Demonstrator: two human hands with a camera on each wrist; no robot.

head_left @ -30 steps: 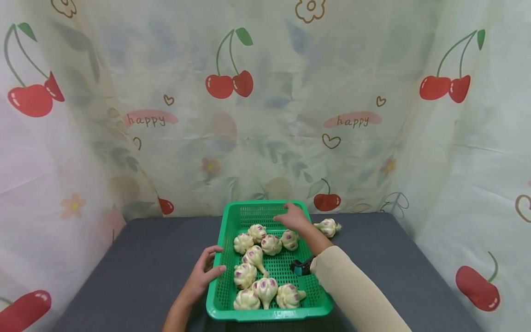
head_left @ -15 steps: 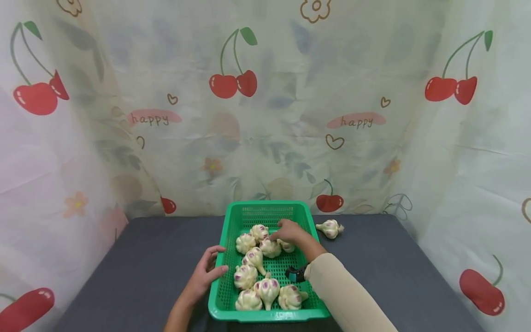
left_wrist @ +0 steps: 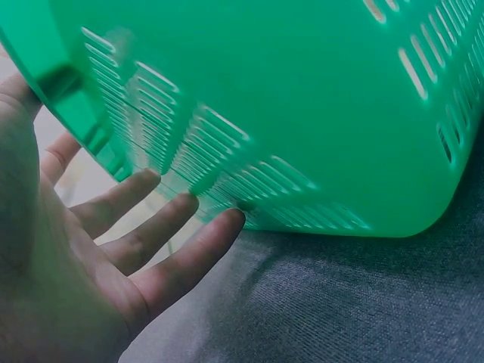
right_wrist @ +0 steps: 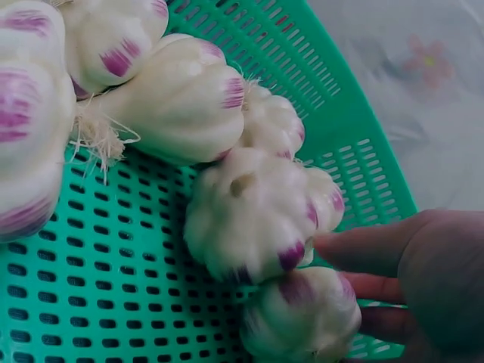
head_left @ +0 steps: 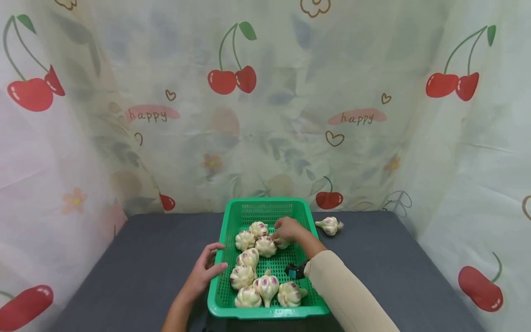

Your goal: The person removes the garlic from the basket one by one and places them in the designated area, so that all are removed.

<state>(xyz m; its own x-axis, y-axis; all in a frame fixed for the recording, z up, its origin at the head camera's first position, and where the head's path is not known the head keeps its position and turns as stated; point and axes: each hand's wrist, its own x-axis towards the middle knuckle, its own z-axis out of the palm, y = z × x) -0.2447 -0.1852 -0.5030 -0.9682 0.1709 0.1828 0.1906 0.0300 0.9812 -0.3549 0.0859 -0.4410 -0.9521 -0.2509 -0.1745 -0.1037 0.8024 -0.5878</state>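
Note:
A green slotted plastic basket [head_left: 271,314] stands on the table with several garlic bulbs [head_left: 266,286] in it. My left hand [head_left: 202,269] rests against its left side, thumb at the rim. In the left wrist view, extended fingers [left_wrist: 200,246] lie near the basket's outer wall. My right hand [head_left: 290,229] reaches in over the far right part. In the right wrist view, its thumb touches one garlic bulb [right_wrist: 253,215], and the other fingers pass behind a nearer garlic bulb [right_wrist: 302,314]. That nearer bulb is partly covered by my hand in the head view.
One garlic bulb [head_left: 329,225] lies outside the basket, on the dark grey tabletop [head_left: 166,258] at the far right. A printed curtain [head_left: 286,138] rises behind the table and on both sides. A dark wrist device [head_left: 295,271] hangs under my right wrist.
My right hand has lowered from above the basket's far right onto the bulbs. The bulbs beside it have shifted left, and a long-necked bulb has turned. My left hand stays at the rim.

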